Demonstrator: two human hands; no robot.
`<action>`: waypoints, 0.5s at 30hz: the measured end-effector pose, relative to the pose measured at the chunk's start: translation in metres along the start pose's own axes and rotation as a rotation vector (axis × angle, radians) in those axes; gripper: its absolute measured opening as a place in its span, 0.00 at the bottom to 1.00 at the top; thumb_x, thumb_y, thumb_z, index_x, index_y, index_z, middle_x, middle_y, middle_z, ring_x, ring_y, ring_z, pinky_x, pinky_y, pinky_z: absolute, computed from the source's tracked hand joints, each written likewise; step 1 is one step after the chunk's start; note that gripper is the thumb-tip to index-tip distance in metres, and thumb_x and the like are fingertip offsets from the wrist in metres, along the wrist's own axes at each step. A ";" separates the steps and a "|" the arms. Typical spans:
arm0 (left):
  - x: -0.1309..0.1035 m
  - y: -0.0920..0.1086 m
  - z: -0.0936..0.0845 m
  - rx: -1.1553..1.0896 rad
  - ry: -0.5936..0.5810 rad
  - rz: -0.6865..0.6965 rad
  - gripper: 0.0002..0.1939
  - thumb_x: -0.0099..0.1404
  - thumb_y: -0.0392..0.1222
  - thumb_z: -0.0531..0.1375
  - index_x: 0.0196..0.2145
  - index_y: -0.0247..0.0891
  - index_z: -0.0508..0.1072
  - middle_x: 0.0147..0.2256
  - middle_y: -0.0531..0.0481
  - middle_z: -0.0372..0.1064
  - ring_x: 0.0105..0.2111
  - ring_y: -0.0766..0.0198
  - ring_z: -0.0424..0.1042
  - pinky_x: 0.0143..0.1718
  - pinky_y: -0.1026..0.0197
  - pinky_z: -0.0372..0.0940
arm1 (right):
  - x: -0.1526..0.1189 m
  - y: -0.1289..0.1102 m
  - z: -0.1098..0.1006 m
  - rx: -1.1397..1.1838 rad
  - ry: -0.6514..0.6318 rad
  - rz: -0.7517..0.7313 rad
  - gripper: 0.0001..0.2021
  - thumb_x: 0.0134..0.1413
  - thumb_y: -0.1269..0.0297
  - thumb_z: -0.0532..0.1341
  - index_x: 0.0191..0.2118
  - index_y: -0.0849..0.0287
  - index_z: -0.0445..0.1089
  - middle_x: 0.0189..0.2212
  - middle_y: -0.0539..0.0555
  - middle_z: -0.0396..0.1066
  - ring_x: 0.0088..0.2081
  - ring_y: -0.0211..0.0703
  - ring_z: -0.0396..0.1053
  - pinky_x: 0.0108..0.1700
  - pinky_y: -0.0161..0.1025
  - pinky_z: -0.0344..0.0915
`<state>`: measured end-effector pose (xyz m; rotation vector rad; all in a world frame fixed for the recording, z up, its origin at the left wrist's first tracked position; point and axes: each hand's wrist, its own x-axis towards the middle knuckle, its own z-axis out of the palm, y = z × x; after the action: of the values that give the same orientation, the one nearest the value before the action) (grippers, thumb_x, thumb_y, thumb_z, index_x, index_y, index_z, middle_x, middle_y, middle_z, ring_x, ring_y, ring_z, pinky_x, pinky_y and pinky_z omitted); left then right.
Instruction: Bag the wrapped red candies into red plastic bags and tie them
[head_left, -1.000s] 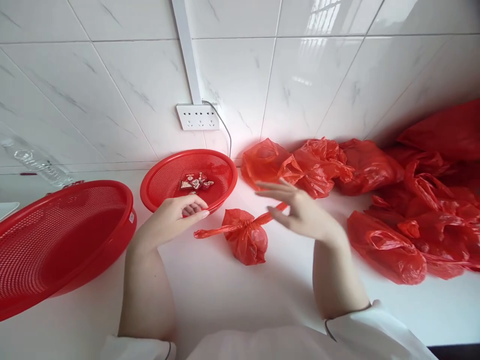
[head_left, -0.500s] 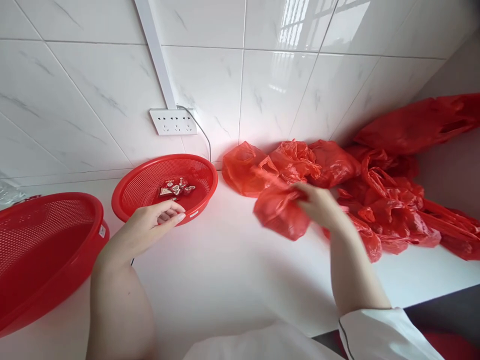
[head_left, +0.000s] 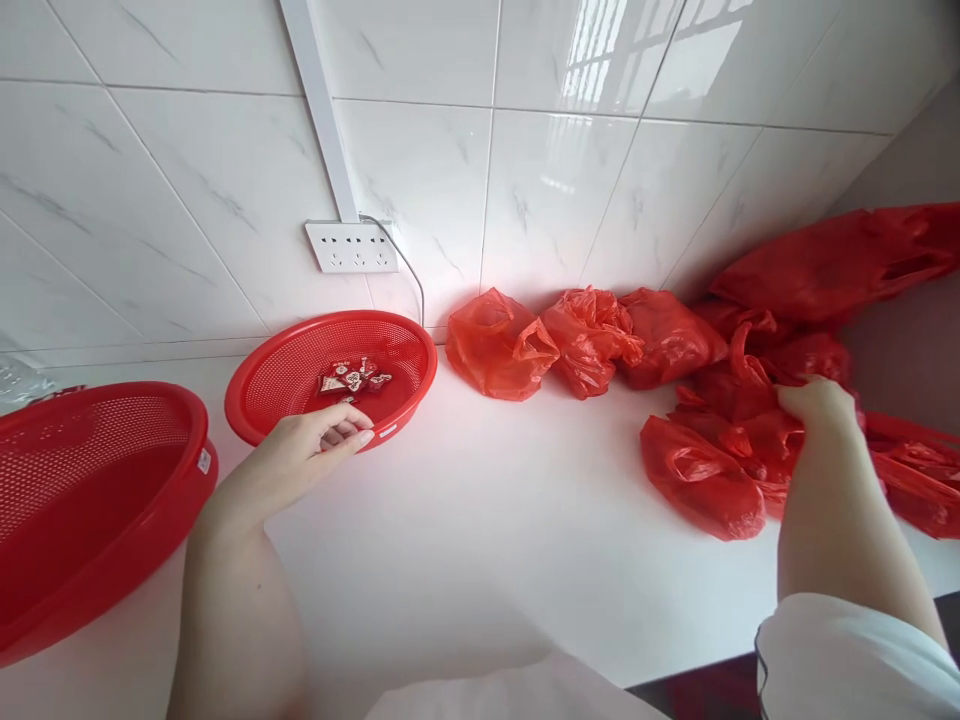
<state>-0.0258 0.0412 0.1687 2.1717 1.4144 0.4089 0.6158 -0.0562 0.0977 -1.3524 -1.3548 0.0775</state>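
My left hand (head_left: 319, 450) hovers by the near rim of a red perforated basket (head_left: 259, 365), its fingers loosely curled with nothing seen between them. Several small red and white packets (head_left: 354, 377) lie inside that basket. At the right, my right hand (head_left: 817, 402) is among the piled red plastic bags, its fingertips on a bag (head_left: 742, 385) and partly hidden by it. Another tied red bag (head_left: 701, 478) lies at the pile's near left side.
A second red basket (head_left: 97, 520) stands at the far left. Three red bags, one of them at the left end (head_left: 499, 345), sit along the tiled wall. A socket panel (head_left: 352, 247) with a cable is above the white table (head_left: 480, 540). A large red bag (head_left: 832, 262) lies at back right.
My right hand has moved right, from the middle of the table into the pile. The bag it carried now appears to be with the pile. My left hand has barely moved.
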 end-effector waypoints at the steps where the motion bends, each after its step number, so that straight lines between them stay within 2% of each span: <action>1: 0.000 0.000 0.000 0.000 -0.001 -0.007 0.15 0.62 0.57 0.57 0.39 0.49 0.76 0.38 0.51 0.76 0.38 0.59 0.75 0.35 0.63 0.70 | -0.002 -0.003 0.009 -0.048 0.056 -0.030 0.16 0.37 0.60 0.67 0.19 0.52 0.56 0.25 0.46 0.69 0.37 0.53 0.71 0.43 0.55 0.66; 4: 0.001 0.001 0.001 0.009 -0.013 -0.029 0.15 0.62 0.57 0.56 0.39 0.49 0.75 0.38 0.53 0.76 0.38 0.60 0.75 0.36 0.63 0.70 | 0.000 -0.026 0.049 -0.198 0.266 -0.147 0.07 0.46 0.62 0.64 0.25 0.51 0.64 0.30 0.50 0.70 0.42 0.50 0.69 0.44 0.48 0.67; 5: 0.002 0.001 0.002 0.008 -0.019 -0.033 0.15 0.63 0.57 0.56 0.39 0.49 0.75 0.38 0.53 0.76 0.38 0.60 0.74 0.36 0.63 0.69 | 0.001 -0.039 0.066 -0.236 0.256 -0.158 0.03 0.48 0.64 0.64 0.28 0.51 0.68 0.32 0.51 0.71 0.44 0.49 0.68 0.45 0.45 0.66; 6: 0.003 0.002 0.003 0.004 -0.027 -0.033 0.15 0.63 0.57 0.56 0.38 0.49 0.75 0.38 0.52 0.76 0.38 0.60 0.74 0.36 0.63 0.69 | 0.002 -0.054 0.086 -0.286 0.200 -0.167 0.03 0.49 0.65 0.64 0.32 0.51 0.71 0.33 0.53 0.72 0.44 0.48 0.67 0.46 0.42 0.65; 8: 0.003 0.004 0.005 -0.013 -0.038 -0.024 0.15 0.63 0.57 0.55 0.38 0.48 0.75 0.38 0.52 0.76 0.38 0.59 0.74 0.36 0.62 0.69 | 0.003 -0.086 0.131 -0.329 -0.031 -0.148 0.07 0.55 0.65 0.60 0.39 0.52 0.73 0.40 0.55 0.73 0.46 0.46 0.68 0.48 0.41 0.63; 9: 0.003 0.004 0.006 -0.020 -0.042 -0.015 0.15 0.63 0.57 0.55 0.38 0.47 0.75 0.38 0.51 0.76 0.38 0.59 0.74 0.36 0.62 0.70 | 0.002 -0.102 0.155 -0.320 -0.132 -0.154 0.08 0.55 0.64 0.60 0.41 0.52 0.73 0.41 0.54 0.74 0.43 0.45 0.70 0.46 0.40 0.65; 11: 0.003 0.005 0.007 -0.029 -0.042 0.008 0.15 0.63 0.56 0.55 0.39 0.47 0.75 0.38 0.51 0.76 0.38 0.58 0.74 0.37 0.60 0.70 | -0.003 -0.128 0.201 -0.335 -0.270 -0.120 0.15 0.56 0.59 0.61 0.49 0.55 0.70 0.41 0.54 0.75 0.41 0.47 0.72 0.44 0.44 0.67; 13: 0.001 0.005 0.006 -0.030 -0.033 0.033 0.15 0.63 0.55 0.55 0.39 0.46 0.75 0.38 0.50 0.76 0.38 0.58 0.74 0.37 0.60 0.70 | -0.008 -0.143 0.241 -0.427 -0.266 -0.069 0.28 0.54 0.54 0.62 0.59 0.55 0.61 0.45 0.57 0.73 0.45 0.53 0.71 0.44 0.48 0.68; 15: -0.001 0.004 0.005 -0.027 -0.019 0.053 0.15 0.63 0.55 0.55 0.39 0.46 0.76 0.38 0.50 0.76 0.38 0.58 0.74 0.37 0.60 0.70 | -0.008 -0.146 0.269 -0.479 -0.267 -0.047 0.35 0.51 0.54 0.63 0.63 0.56 0.55 0.50 0.61 0.71 0.49 0.57 0.69 0.47 0.52 0.67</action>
<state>-0.0208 0.0376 0.1668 2.1897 1.3368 0.4233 0.3316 0.0582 0.1048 -1.7529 -1.7001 -0.1094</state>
